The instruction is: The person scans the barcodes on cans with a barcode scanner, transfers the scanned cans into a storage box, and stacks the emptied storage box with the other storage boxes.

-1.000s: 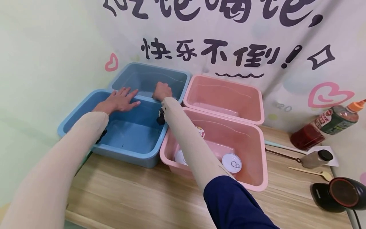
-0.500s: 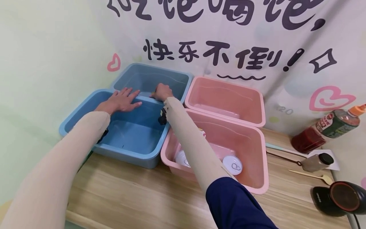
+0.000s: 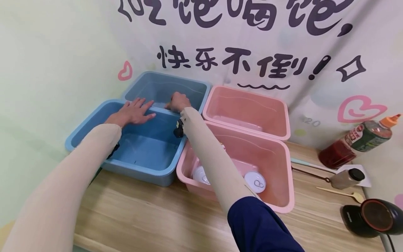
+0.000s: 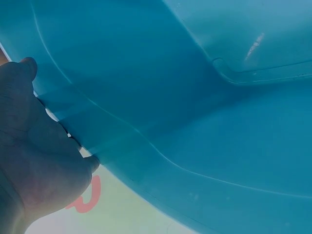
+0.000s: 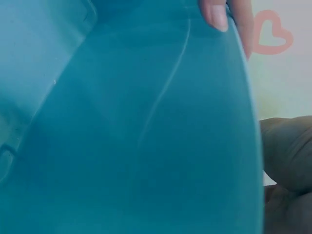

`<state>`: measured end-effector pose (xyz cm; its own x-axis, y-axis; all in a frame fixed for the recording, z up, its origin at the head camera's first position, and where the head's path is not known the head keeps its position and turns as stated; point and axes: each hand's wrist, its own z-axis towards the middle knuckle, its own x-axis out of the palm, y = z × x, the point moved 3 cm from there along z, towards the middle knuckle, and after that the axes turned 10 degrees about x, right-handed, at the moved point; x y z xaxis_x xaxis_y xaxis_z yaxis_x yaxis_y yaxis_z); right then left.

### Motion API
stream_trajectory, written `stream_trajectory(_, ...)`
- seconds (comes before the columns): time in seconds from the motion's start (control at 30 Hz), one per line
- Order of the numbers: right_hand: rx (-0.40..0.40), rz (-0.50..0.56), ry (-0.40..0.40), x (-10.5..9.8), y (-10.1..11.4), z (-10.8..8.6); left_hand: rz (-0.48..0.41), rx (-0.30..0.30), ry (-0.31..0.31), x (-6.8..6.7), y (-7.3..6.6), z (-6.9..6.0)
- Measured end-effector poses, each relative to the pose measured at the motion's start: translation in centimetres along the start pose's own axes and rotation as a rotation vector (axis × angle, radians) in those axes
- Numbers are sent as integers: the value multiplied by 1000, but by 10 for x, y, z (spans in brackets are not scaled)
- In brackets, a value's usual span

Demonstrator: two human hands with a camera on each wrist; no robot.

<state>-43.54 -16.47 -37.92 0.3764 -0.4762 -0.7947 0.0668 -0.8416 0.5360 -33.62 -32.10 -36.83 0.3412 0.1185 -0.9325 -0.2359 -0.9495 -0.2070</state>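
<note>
**At the Rear Blue Bin: Right-Hand Reach**

Over the far rim of the front blue bin, we see the left hand, fingers spread. Beside it, the right hand dips with bent fingers into the rear blue bin, directly behind the front one. We cannot tell whether it pinches anything: its fingertips are hidden, and the right wrist view cuts it off. We judge the step to be a reach inside; the next move should call for raising the wrist clear. The right sleeve partly covers contents of the front pink bin.
</note>
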Motion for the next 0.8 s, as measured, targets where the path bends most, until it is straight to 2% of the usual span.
stream_trajectory(0.27,-8,-82,-49,-29,-2,-12,-8,-4,-1,3,2,4)
stream_trajectory(0.6,-149,-100,-60,-79,-9,-34,-6,21,-19,1,2,2)
stream_trajectory(0.8,-211,-123,-68,-100,-33,-55,-11,29,-29,2,2,2)
